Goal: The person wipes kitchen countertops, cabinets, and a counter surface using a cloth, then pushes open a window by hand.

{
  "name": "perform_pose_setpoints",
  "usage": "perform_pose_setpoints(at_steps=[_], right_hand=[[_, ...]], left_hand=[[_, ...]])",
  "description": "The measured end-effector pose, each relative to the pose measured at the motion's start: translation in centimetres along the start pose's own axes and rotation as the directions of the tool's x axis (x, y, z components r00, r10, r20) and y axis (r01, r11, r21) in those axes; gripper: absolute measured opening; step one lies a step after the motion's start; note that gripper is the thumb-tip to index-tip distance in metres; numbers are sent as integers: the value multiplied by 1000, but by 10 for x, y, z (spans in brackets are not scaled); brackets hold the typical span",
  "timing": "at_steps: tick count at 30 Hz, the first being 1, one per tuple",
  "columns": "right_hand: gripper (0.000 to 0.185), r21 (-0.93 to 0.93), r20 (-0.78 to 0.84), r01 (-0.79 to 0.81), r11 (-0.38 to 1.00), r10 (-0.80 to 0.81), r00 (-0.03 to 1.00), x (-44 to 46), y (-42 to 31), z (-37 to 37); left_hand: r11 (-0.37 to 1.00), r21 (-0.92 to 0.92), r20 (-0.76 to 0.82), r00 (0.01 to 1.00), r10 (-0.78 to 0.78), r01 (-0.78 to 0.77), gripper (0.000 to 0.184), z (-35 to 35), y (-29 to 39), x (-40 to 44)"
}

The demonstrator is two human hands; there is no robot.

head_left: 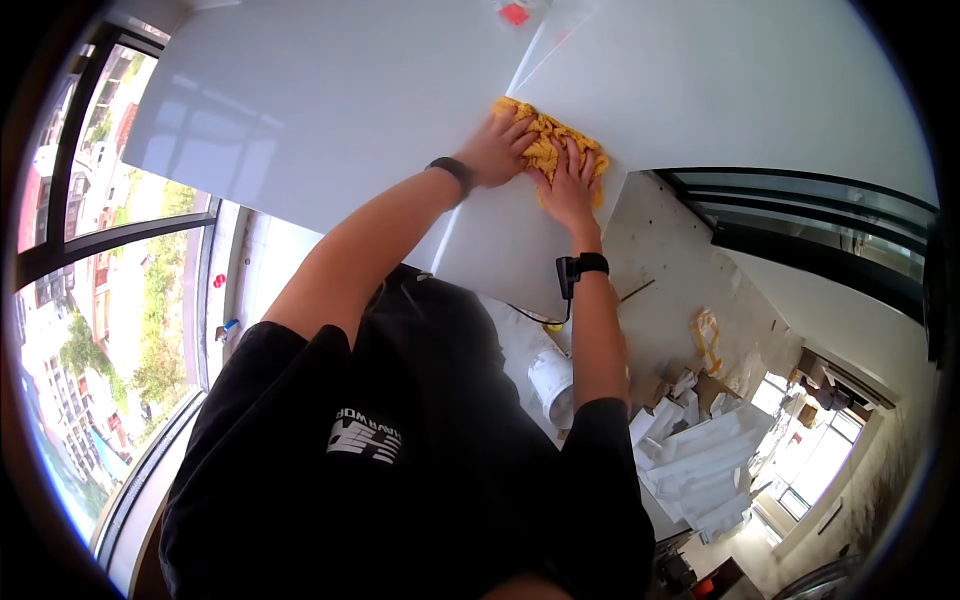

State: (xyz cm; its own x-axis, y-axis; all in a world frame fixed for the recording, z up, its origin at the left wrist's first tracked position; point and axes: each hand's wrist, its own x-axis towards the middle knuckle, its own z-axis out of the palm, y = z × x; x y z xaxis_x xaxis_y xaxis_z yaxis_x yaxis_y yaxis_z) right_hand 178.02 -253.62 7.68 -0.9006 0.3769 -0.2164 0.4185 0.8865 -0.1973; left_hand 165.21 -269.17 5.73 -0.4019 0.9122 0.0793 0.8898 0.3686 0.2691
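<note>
A crumpled yellow cloth [548,148] is bunched against a smooth white panel surface [330,130], close to the seam between panels. My left hand [495,150], slightly blurred, grips the cloth's left part with bent fingers. On its lower right part, my right hand [568,190] has its fingers curled into the folds. The two hands are close together, and the cloth beneath their fingers is hidden. Dark bands circle both wrists; the right one carries a small black device [568,272] with a cable.
Large windows [130,230] fill the left side. A dark-framed glass panel [800,205] juts in at the right. Below, on the dusty floor, are a white bucket [551,383], a pile of white wrapped material [700,460] and a yellow-and-white strip [706,340]. A red item [514,14] shows at the top.
</note>
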Motion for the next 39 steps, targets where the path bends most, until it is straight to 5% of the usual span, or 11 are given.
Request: perform_pose_setpoints(at_steps=[1,4,10,13,15,17,19,25,32,35,39], right_hand=[[74,14,-18,10,1000,-10,1000,1,2,0],[76,-24,-15,-5,1000,4,1000,5,5,2],[76,5,-19,-6,1000,6,1000,4,1,-3],[77,56,-39,39,998,-36,999,-2,7,5],[77,24,-34,66,998,-65,997,-26,2,7],[77,-13,-28,94,996,-94,995,-66,-2,13],[76,-35,-37,136,990,-137,990,-117,-13,15],[75,0,-27,108,994,-108,994,-217,-25,39],[71,12,-153,152,988,-149,977,-194,26,37],[68,42,-196,141,989,-130,972,-161,50,31],[66,100,-296,211,972,-173,939,-116,79,36]], left_hand=[[999,35,-53,999,11,-10,57,2,1,2],[997,76,209,978,-24,9,57,-25,8,5],[996,16,123,989,-84,83,59,-11,10,5],[998,16,-90,994,-63,65,59,18,12,-2],[999,0,-129,991,35,-36,61,20,16,-29],[997,7,80,994,75,-76,60,-10,32,-63],[988,-28,120,980,157,-155,58,-32,47,-104],[962,-116,88,962,258,-247,58,-23,88,-173],[914,27,120,909,399,-405,61,-6,99,-118],[925,-40,-24,926,376,-377,56,7,99,-75],[943,23,23,943,333,-333,64,28,97,-25]])
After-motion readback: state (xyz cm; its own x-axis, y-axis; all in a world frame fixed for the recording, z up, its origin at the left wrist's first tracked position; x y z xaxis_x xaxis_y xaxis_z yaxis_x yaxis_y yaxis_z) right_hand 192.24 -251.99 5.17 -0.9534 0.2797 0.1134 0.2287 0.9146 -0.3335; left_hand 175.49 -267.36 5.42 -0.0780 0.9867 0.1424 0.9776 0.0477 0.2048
